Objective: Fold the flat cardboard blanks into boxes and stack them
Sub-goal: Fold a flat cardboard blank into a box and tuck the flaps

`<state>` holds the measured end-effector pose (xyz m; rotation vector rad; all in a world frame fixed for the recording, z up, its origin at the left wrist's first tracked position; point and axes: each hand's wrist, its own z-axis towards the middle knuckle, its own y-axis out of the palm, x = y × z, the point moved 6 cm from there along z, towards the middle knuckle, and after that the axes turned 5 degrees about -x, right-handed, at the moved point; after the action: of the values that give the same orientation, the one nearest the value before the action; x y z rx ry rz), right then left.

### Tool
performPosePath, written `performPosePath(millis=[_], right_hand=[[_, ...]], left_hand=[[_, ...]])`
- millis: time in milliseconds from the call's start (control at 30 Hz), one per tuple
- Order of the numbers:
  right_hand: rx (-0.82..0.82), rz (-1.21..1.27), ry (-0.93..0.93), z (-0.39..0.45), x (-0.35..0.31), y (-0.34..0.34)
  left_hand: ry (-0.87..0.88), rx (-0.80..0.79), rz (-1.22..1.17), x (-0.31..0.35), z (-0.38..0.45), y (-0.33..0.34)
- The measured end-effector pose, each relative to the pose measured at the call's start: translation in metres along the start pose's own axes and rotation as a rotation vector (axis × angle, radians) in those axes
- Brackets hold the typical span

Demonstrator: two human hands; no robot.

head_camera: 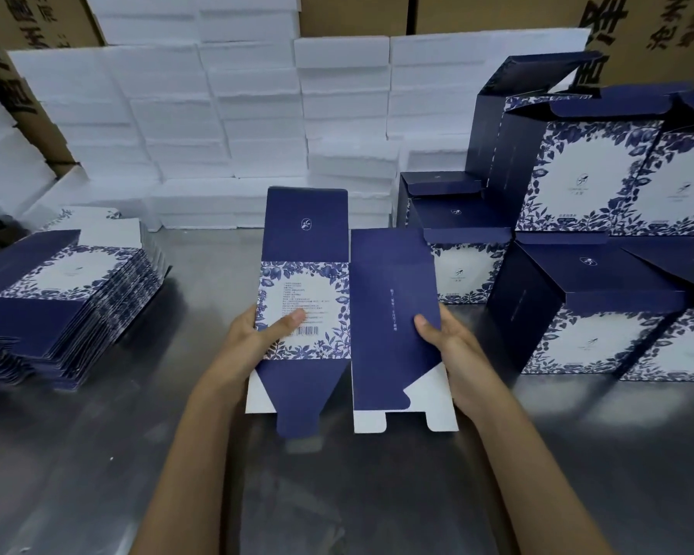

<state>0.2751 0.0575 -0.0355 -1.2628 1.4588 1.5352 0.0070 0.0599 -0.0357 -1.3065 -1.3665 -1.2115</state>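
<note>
A: What surface and surroundings are shown?
B: A grey metallic bench (117, 454). Behind it stand stacked white foam blocks (217, 114) and brown cartons (357, 14) with black printed characters.

A: Where is the task's object, and how does it lie?
B: One flat cardboard blank (349, 314) is held above the bench at centre, its long axis running away from the viewer. The top flap points toward the foam; the bottom tabs point toward the viewer. Its left panel is floral with a barcode, its right panel plain navy.

A: How do the hands engage it?
B: The left hand (257, 334) pinches the left edge, thumb on the printed face. The right hand (449, 342) pinches the right edge, thumb on the navy panel.

A: And the counts?
B: One stack of flat blanks (65, 306) lies at left; the number of sheets cannot be told. At least seven folded boxes (585, 178) stand piled at right, lids open.
</note>
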Motion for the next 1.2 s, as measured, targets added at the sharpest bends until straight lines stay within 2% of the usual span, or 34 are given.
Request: performPosePath(millis=[200,300,433,500,633,733,833,933,1000,1100,1200], right_hand=[[-0.107,-0.013,0.038,0.002,0.003,0.005],[-0.033,-0.003,0.040,0.005,0.006,0.002],[0.118,-0.098,-0.039,0.006,0.007,-0.002],[0.134,-0.071,-0.082,0.005,0.003,-0.001],[-0.013,0.052,0.006,-0.001,-0.001,0.006],[-0.119,-0.002,0.050,-0.004,-0.001,0.008],[-0.117,-0.008,0.027,-0.007,-0.006,0.009],[-0.119,-0.008,0.019,-0.007,-0.008,0.013],[-0.101,0.045,0.043,-0.007,-0.007,0.015],[-0.125,0.149,0.073,-0.007,-0.003,0.017],[-0.202,0.248,0.033,-0.008,-0.004,0.022]], left_hand=[[-0.026,0.163,-0.049,0.002,-0.003,-0.012],[-0.015,0.106,-0.023,0.004,-0.005,-0.010],[-0.117,0.031,-0.014,0.001,-0.008,0.000],[-0.129,0.019,0.030,0.001,-0.008,0.001],[0.021,0.145,0.078,0.008,-0.005,-0.007],[0.025,0.206,-0.001,0.006,-0.002,-0.012],[0.081,0.225,0.051,0.009,0.001,-0.009],[0.195,0.272,0.238,0.017,0.001,-0.008],[0.246,0.217,0.335,0.019,0.000,-0.003],[0.305,-0.003,0.226,0.019,-0.004,0.018],[0.332,-0.129,0.175,0.023,-0.007,0.037]])
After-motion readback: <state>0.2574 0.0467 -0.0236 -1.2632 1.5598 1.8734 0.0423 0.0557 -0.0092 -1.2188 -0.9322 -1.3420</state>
